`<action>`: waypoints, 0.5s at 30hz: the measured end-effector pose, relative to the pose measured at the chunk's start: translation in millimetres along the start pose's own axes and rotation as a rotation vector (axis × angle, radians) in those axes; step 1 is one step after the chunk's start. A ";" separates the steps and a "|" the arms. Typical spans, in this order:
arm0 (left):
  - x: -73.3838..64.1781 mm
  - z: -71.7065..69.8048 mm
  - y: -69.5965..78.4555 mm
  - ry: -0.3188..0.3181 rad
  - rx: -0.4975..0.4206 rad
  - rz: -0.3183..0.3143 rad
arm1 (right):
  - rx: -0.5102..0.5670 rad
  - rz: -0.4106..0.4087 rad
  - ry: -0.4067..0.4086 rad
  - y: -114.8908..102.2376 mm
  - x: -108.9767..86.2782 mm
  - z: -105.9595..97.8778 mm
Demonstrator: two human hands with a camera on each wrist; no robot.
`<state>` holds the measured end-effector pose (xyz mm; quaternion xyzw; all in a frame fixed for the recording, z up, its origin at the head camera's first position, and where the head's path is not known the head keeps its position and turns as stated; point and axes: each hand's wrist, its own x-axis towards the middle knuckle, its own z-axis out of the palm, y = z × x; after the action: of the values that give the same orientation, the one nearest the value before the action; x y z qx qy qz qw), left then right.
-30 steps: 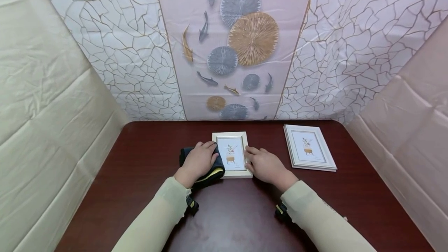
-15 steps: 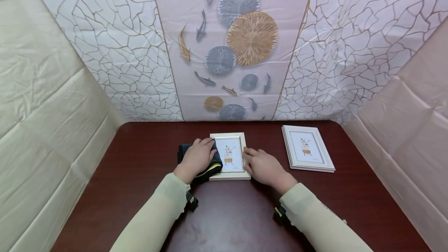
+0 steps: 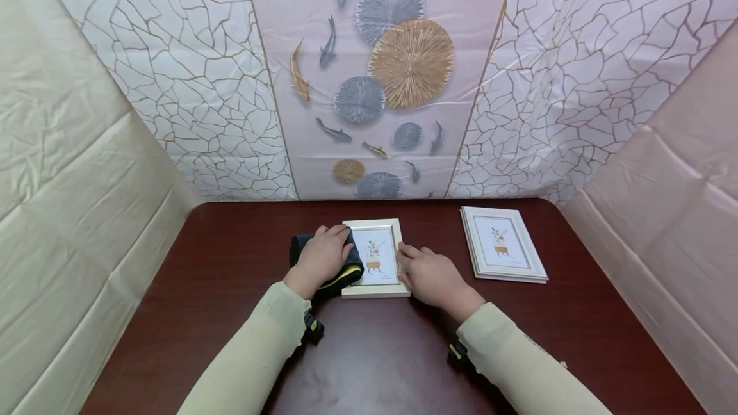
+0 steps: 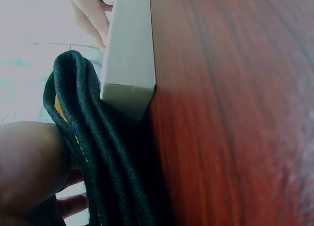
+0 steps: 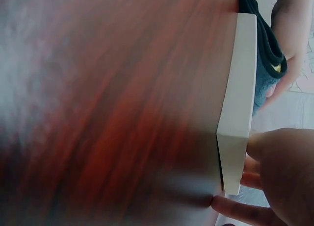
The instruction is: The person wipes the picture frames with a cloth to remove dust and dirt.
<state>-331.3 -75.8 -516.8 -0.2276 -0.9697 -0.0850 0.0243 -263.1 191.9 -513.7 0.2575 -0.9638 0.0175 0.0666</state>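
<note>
near the far edge of the bench (image 3: 369,351), straight in front of me, a pale picture frame (image 3: 376,256) lies flat, face up, with a print of a leafy plant in an orange pot. its left border is mostly covered by a folded dark cloth (image 3: 353,262) with a yellow stripe along its fold; the cloth sits partly on the frame and partly on the bench to its left.

my left grip (image 3: 321,256) rests over the cloth, palm down, fingers laid out fairly straight and pressing it. my right grip (image 3: 432,277) holds the frame's right edge, thumb at the near right corner and fingers bent along that side; from the right wrist, one fingertip shows touching the bench just beside it.

farther right, apart from my right grip, a stack of white frames (image 3: 503,246) lies slightly turned, the top one showing the same kind of plant print. i wear pale sleeves (image 3: 254,341), and a small black device with a yellow mark (image 3: 314,326) sits at each wrist.

behind the bench hangs a backdrop (image 3: 412,63) of fish and round gold and grey shapes, with creased cream sheets (image 3: 98,184) at both sides.
</note>
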 end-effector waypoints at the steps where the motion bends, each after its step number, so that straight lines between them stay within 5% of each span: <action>1: -0.4 -0.3 0.1 -0.003 -0.004 -0.003 | -0.011 0.005 0.004 -1.3 -0.4 -0.1; 15: -2.0 -1.9 1.6 -0.030 -0.055 -0.028 | -0.049 0.019 -0.031 -3.0 2.4 -3.2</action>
<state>-328.8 -75.5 -514.9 -0.2160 -0.9703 -0.1085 0.0021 -263.3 188.3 -510.2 0.2467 -0.9673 -0.0097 0.0577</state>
